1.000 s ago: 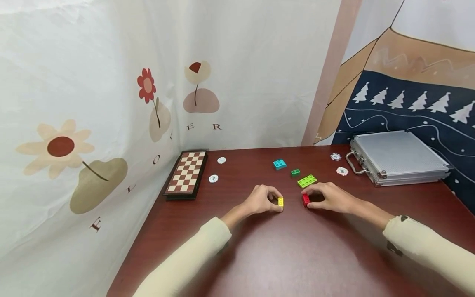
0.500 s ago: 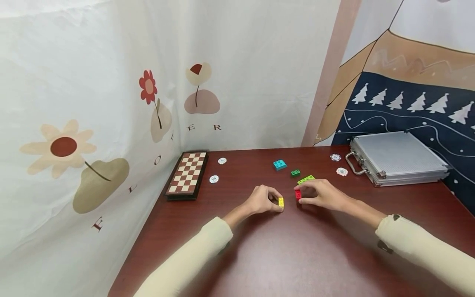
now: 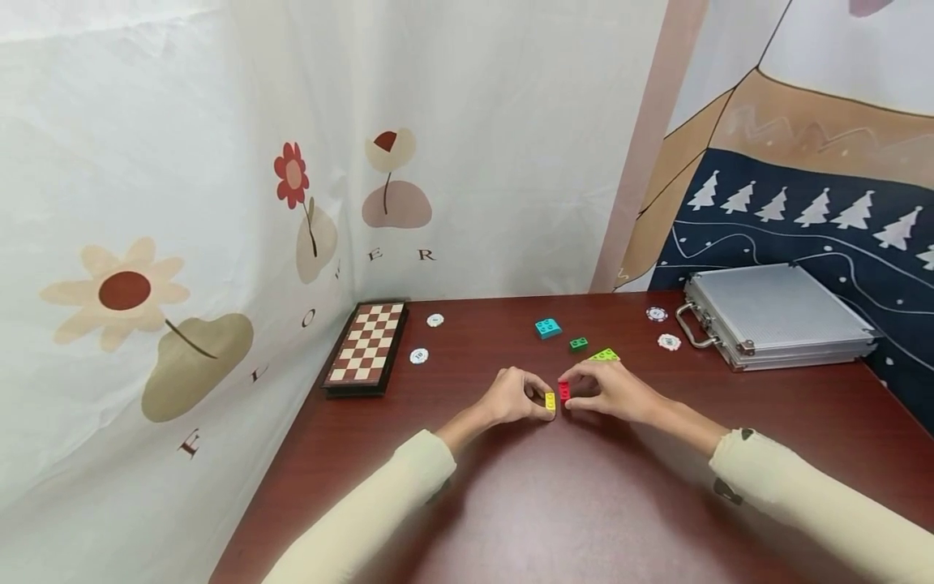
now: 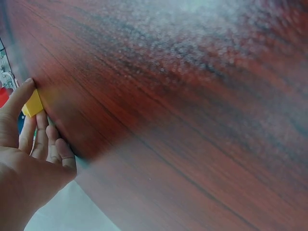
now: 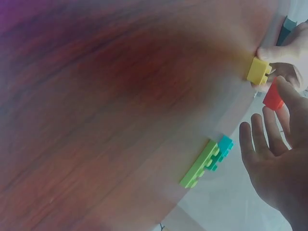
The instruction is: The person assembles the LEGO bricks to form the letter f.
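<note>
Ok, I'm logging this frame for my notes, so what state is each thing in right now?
yellow brick: on the table, pinched by the left hand.
red brick: pinched by the right hand, close beside the yellow brick.
lime plate: flat on the table, free.
silver case: closed.
chessboard: folded shut.

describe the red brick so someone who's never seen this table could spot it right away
Start at the dark red-brown table and go to its middle, where the person's two hands meet. The red brick is pinched in the right hand, just right of the yellow brick held by the left hand. It is the only red brick; the others are yellow, green or teal.
</note>
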A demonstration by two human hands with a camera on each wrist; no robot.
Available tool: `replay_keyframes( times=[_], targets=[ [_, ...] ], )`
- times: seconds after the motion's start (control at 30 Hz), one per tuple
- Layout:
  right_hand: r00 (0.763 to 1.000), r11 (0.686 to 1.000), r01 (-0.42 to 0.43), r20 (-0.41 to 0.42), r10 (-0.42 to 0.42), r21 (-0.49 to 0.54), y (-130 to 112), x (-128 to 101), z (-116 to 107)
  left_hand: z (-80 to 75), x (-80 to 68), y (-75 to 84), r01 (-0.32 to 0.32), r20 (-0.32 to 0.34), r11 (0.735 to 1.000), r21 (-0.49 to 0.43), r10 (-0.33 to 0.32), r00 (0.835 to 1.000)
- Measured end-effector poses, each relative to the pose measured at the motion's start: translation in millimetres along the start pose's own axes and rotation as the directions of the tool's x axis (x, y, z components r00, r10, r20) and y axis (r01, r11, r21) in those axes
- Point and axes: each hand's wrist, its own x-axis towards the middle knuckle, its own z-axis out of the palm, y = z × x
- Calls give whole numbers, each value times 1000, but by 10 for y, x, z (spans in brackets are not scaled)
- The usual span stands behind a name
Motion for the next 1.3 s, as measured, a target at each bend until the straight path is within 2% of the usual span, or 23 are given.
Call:
replay_keyframes(
  times=[0.27,0.57,1.03,1.3],
  targets=[
    [1000,1000,13,-19,-12,20,-32,46,121,21,-5,-13,-6,-3,1000,-15,6,1000],
    [997,996,73,-41,-71,43,-42,58,227,44,0,-35,-17,3,1000,-7,17,1000],
    [999,999,35,-34,-36,-36,-80,121,264,16,-4,-39,-74,-5,996,43,74,997],
    [998,999,44,-38,-45,-9,-23,139,279,16,-3,-51,-107,10,993,39,107,994]
  ],
)
